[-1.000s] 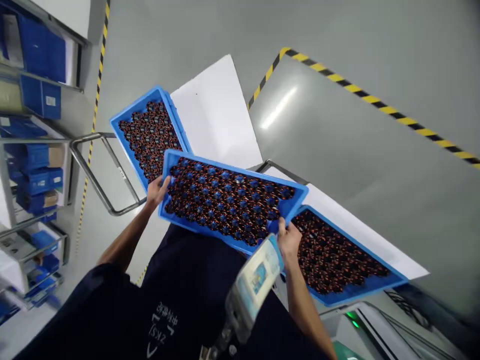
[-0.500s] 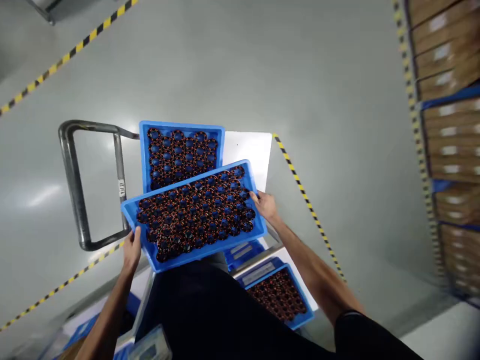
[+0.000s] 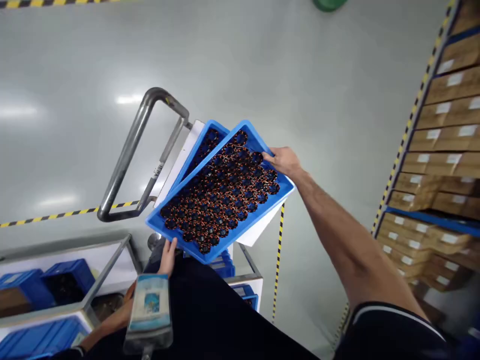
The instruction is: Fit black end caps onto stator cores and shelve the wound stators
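Over the grey floor [image 3: 337, 100], both hands, left [image 3: 167, 257] and right [image 3: 284, 161], grip a blue tray [image 3: 240, 227] of copper-wound rings [image 3: 225, 190], overlapping a second filled tray [image 3: 193, 160].

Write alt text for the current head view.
The right hand grips a blue tray of dark, copper-coloured rings, with the left hand at its near edge. It overlaps a second blue tray near a bent metal handle. Stacked cardboard boxes line the right side.
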A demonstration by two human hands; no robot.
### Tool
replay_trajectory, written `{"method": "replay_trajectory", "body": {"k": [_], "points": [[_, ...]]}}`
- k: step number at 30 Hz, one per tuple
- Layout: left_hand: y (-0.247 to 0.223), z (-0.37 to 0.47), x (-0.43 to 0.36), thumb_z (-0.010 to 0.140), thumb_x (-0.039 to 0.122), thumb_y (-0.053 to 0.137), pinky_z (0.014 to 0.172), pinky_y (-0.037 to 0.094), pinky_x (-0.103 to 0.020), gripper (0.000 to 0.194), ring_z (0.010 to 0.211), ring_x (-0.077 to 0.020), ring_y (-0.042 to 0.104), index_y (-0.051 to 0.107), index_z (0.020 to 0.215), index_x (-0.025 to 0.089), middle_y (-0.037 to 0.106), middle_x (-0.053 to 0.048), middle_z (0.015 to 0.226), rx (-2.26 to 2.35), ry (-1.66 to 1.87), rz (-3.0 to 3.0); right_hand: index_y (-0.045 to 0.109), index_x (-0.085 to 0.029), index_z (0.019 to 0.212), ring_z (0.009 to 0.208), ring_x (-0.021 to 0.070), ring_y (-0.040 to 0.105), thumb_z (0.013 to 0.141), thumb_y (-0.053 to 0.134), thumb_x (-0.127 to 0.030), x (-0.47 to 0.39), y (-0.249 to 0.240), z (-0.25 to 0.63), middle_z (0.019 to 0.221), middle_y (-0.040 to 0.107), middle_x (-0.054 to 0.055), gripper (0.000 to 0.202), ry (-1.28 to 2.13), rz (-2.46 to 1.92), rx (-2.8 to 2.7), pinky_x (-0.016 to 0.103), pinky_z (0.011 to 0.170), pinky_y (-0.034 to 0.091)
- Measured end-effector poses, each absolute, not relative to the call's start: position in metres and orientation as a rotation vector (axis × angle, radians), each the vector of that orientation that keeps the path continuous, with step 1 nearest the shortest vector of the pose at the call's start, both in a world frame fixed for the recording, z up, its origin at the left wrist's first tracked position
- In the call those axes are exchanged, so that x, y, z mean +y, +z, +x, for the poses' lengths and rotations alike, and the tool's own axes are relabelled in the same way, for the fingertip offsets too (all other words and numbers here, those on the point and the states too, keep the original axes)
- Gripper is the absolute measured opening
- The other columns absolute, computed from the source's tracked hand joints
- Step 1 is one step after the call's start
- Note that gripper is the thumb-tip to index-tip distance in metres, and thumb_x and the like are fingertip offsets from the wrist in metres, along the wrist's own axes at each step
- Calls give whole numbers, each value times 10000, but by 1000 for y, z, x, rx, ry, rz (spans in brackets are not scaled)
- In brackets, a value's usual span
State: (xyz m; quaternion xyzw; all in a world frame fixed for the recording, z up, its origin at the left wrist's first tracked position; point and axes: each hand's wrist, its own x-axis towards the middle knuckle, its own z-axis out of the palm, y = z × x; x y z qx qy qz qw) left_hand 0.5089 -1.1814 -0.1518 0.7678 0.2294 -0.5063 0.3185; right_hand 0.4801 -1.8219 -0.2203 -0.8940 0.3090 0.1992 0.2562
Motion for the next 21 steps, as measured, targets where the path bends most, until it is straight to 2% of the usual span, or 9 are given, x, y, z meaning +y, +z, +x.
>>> {"method": "replay_trajectory", "body": {"k": [4, 8, 12, 15, 18, 21], "points": [[-152, 477, -1187, 1157, 553, 689, 1018, 725, -473, 483, 1213, -273, 790, 703, 1504, 218, 770, -140, 1441, 749, -1333, 1737, 831, -116, 931, 687, 141, 492, 1149, 534, -780, -1834, -222, 537, 712, 656, 43, 760, 639, -2511, 714, 343, 746, 324], [-154, 468, -1194, 1115, 521, 762, 1099, 704, -532, 542, 1346, -315, 756, 683, 1557, 218, 731, -152, 1543, 815, -1306, 1580, 809, -164, 910, 679, 165, 515, 1143, 458, -840, -1835, -215, 573, 701, 659, 56, 797, 717, -2551, 624, 356, 726, 341], [-156, 471, -1190, 1115, 459, 778, 1091, 694, -531, 508, 1301, -303, 760, 687, 1535, 189, 743, -142, 1480, 845, -1312, 1474, 820, -197, 915, 681, 202, 529, 1128, 469, -822, -1825, -207, 592, 702, 676, 73, 748, 756, -2568, 601, 378, 700, 351], [-152, 474, -1182, 1109, 413, 793, 1073, 695, -509, 459, 1279, -291, 761, 703, 1498, 184, 743, -133, 1466, 855, -1334, 1442, 864, -186, 988, 698, 216, 542, 1128, 469, -792, -1812, -204, 596, 714, 680, 78, 738, 758, -2581, 656, 373, 698, 349], [-148, 475, -1181, 1112, 409, 789, 1038, 703, -491, 456, 1265, -288, 757, 696, 1499, 188, 736, -131, 1454, 877, -1350, 1473, 885, -198, 1028, 707, 205, 526, 1119, 490, -762, -1801, -204, 595, 721, 666, 53, 695, 744, -2576, 701, 359, 709, 351], [-149, 476, -1189, 1109, 400, 793, 1039, 704, -487, 455, 1263, -285, 756, 696, 1502, 192, 730, -133, 1472, 868, -1377, 1524, 871, -199, 983, 706, 189, 480, 1131, 420, -798, -1797, -206, 594, 732, 648, 41, 764, 689, -2561, 728, 358, 721, 365]]}}
